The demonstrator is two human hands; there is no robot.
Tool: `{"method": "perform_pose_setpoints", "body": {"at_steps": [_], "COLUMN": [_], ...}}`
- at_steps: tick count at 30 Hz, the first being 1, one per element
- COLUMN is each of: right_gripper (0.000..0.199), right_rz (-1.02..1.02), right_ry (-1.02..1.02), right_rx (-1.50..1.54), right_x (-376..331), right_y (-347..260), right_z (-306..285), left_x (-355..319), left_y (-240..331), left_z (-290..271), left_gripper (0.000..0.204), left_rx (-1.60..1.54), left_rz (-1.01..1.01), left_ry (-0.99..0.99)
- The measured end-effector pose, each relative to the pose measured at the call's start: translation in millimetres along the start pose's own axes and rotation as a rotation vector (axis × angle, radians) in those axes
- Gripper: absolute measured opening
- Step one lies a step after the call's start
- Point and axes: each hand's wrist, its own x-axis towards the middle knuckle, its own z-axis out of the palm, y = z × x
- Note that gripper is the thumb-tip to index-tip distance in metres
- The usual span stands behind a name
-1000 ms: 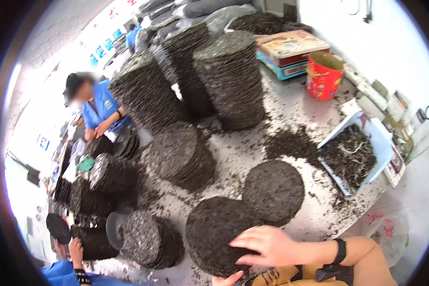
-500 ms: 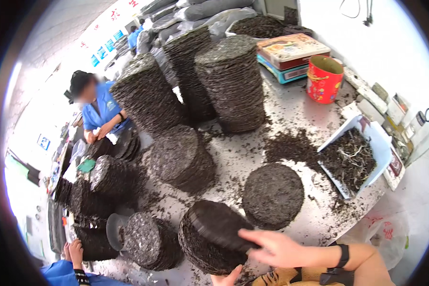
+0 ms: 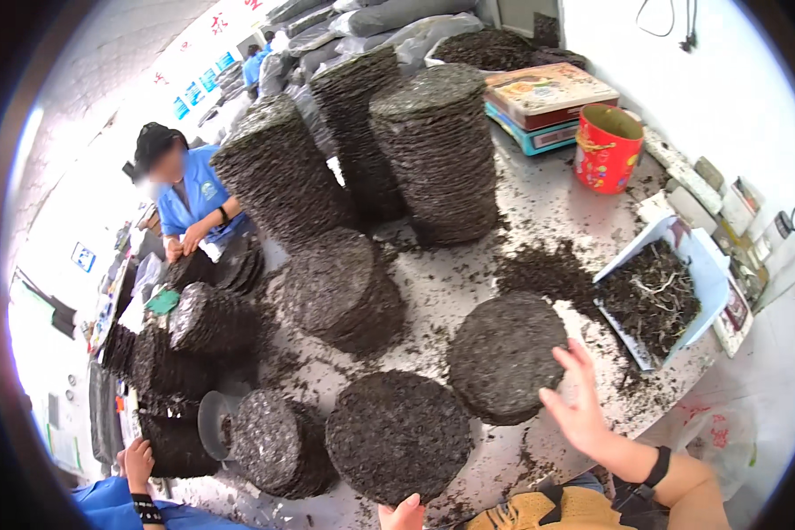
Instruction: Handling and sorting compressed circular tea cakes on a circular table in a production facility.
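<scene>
My right hand (image 3: 579,402) is open with its fingers spread, resting against the right edge of a low stack of dark round pressed-leaf discs (image 3: 506,353). A black band is on that wrist. A second low disc stack (image 3: 399,433) lies flat at the table's front edge. Only the fingertips of my left hand (image 3: 403,514) show at the bottom edge, just below this front stack. Whether they hold anything is hidden.
Tall disc stacks (image 3: 437,146) stand at the back, with lower ones (image 3: 340,287) in the middle and left. A red tin (image 3: 605,148), coloured boxes (image 3: 548,102) and a white tray of loose leaves (image 3: 658,296) sit right. A person in blue (image 3: 190,199) works left; another person's hand (image 3: 137,459) is lower left.
My right hand was on the front stack and tilted its top disc up. That disc now lies flat, and the hand has moved right to the neighbouring stack.
</scene>
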Motion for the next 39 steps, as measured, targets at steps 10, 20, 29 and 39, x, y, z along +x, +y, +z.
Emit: {"method": "perform_pose_setpoints", "body": {"at_steps": [10, 20, 29, 39], "right_gripper": [0.045, 0.075, 0.052, 0.06], "right_rz": [0.056, -0.613, -0.202, 0.158], "right_ry": [-0.264, -0.747, -0.63, 0.114], "right_rx": [0.158, -0.115, 0.092, 0.279], "right_x": [-4, -11, -6, 12], "right_y": [-13, -67, -82, 33], "right_z": [5, 47, 22, -8], "left_x": [9, 34, 1, 1], "left_y": [-13, -37, -7, -13], "left_z": [-9, -23, 12, -9], "left_gripper": [0.072, 0.085, 0.051, 0.056], "left_rx": [0.111, 0.097, 0.347, 0.275], "left_rz": [0.048, 0.215, 0.021, 0.123], "left_ry": [-0.091, -0.365, -0.1, -0.155]}}
